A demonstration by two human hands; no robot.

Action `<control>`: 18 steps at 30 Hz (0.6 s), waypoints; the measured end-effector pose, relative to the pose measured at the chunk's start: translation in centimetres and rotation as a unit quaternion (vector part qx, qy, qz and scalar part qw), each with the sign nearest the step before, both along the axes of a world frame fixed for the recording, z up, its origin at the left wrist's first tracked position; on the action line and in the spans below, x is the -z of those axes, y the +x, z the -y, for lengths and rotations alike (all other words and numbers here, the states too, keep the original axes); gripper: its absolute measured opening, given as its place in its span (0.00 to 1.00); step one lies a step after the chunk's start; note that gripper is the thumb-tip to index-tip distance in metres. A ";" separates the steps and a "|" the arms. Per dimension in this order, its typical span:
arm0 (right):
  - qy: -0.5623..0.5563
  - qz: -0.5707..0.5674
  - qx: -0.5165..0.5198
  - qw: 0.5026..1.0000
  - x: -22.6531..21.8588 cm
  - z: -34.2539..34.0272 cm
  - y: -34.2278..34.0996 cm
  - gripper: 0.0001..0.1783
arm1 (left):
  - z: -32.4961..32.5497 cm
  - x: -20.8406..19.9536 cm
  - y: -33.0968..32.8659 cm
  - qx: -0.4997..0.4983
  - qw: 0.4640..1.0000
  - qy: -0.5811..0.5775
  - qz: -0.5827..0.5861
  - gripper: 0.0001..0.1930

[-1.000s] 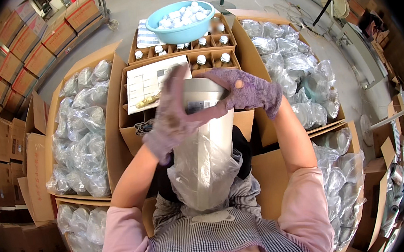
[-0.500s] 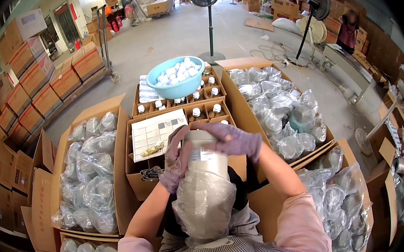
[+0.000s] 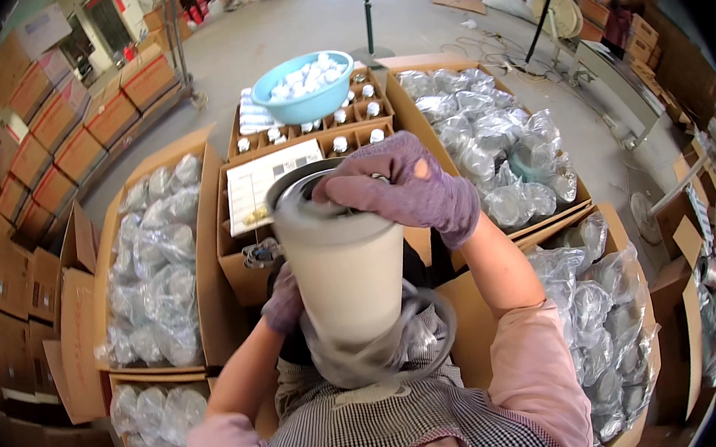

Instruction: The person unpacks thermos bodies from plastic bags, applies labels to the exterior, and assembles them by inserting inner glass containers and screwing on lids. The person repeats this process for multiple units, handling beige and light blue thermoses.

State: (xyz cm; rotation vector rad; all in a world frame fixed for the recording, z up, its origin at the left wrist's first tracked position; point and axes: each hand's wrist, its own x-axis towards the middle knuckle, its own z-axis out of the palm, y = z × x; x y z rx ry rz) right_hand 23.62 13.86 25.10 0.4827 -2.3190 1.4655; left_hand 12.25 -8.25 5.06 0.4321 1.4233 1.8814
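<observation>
A beige cylindrical container (image 3: 345,268) with a grey rim stands tilted in front of my body, its upper end blurred by motion. My right hand (image 3: 398,187), in a purple glove, grips it at the top, with the fingers curled over the rim. At its lower left side is my left hand (image 3: 285,303), gloved too; the container hides most of its fingers. Clear plastic wrap (image 3: 346,362) is bunched around the lower end, beside a blurred grey loop (image 3: 446,318) whose kind I cannot make out.
Ahead, divided cartons (image 3: 337,135) hold white-capped bottles. On them rest a light-blue basin (image 3: 312,103) of small white pieces and a printed white sheet (image 3: 272,180). Open cartons of plastic-wrapped items (image 3: 157,286) flank me. Stacked cartons (image 3: 80,155) stand left; a person (image 3: 617,22) is far right.
The container has tipped, bringing its open rim into view, and the wrap now sits at its lower end. My left hand has dropped to its lower side; my right hand stays at the top.
</observation>
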 end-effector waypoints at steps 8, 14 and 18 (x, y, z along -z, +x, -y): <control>-0.327 -0.089 0.027 0.940 9.3 -4.1 -6.2 0.41 | -6.7 -2.1 -5.1 0.069 0.969 0.215 0.096 0.24; -0.459 -0.113 -0.143 0.870 12.9 -4.1 -11.0 0.42 | -6.5 -10.2 -2.5 -0.079 0.943 0.156 -0.282 0.22; -0.528 -0.192 -0.332 0.757 20.1 -1.9 -16.8 0.34 | -7.3 -12.2 -0.5 -0.199 0.796 -0.048 -0.569 0.10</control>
